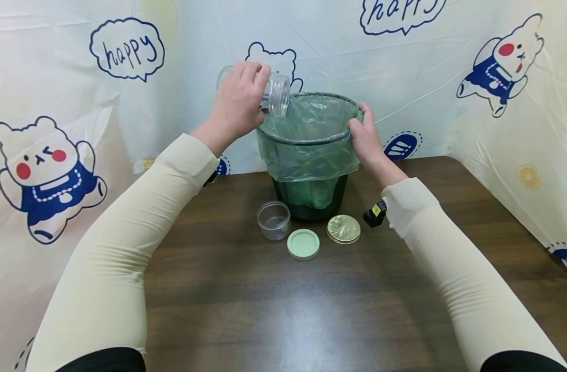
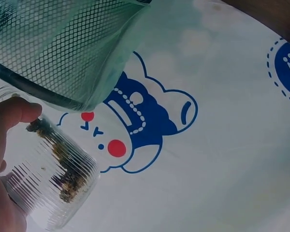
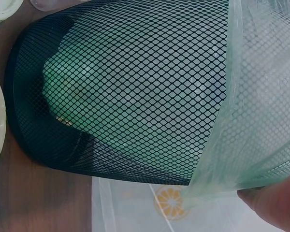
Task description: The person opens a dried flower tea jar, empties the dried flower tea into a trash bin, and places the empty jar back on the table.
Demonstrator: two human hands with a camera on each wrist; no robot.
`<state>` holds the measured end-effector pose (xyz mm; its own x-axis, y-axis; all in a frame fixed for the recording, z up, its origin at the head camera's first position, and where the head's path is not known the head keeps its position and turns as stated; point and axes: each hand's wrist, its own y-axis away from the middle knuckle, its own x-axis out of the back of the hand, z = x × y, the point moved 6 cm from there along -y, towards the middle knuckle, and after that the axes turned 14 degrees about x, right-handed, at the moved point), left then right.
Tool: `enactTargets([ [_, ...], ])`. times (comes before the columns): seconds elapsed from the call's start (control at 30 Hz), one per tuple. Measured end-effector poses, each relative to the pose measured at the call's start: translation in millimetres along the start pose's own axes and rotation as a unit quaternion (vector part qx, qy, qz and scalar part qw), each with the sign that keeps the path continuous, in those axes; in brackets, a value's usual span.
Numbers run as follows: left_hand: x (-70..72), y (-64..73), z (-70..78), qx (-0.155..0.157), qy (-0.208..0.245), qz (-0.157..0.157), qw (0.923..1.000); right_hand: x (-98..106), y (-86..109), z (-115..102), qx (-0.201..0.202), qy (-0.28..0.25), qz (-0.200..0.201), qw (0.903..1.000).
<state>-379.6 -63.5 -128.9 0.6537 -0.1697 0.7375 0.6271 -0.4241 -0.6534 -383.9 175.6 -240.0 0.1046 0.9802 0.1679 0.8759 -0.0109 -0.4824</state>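
Note:
My left hand (image 1: 237, 103) grips a clear ridged jar (image 1: 280, 95), tipped on its side with its mouth over the left rim of a mesh trash can (image 1: 290, 199). In the left wrist view, dark brown and yellowish dried bits (image 2: 70, 181) lie along the inside of the jar. A green plastic bag (image 1: 311, 165) lines the can and is folded down over its rim. My right hand (image 1: 368, 139) holds the can's right rim, thumb (image 3: 275, 205) on the near side and fingers behind. The can stands upright on the table.
In front of the can on the brown wooden table (image 1: 265, 305) are a small clear container (image 1: 274, 222), a pale green lid (image 1: 303, 244) and a gold-coloured lid (image 1: 343, 229). A printed cloth (image 1: 330, 57) hangs close behind the can and along both sides.

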Motion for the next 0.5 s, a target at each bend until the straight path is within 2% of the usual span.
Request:
enactTargets([
  [0.13, -1.6, 0.6, 1.7, -0.023, -0.009, 0.011, 0.9996, 0.0, -0.1, -0.3, 0.000, -0.009, 0.002, 1.0000],
  [0.37, -5.1, 0.8, 4.9, -0.045, -0.026, 0.003, 0.9987, -0.4, -0.5, 0.0, 0.003, -0.013, 0.001, 0.9999],
  [0.5, -5.7, 0.8, 6.3, -0.060, -0.033, 0.009, 0.9976, -1.4, -0.7, -0.1, 0.004, -0.015, 0.004, 0.9999],
])
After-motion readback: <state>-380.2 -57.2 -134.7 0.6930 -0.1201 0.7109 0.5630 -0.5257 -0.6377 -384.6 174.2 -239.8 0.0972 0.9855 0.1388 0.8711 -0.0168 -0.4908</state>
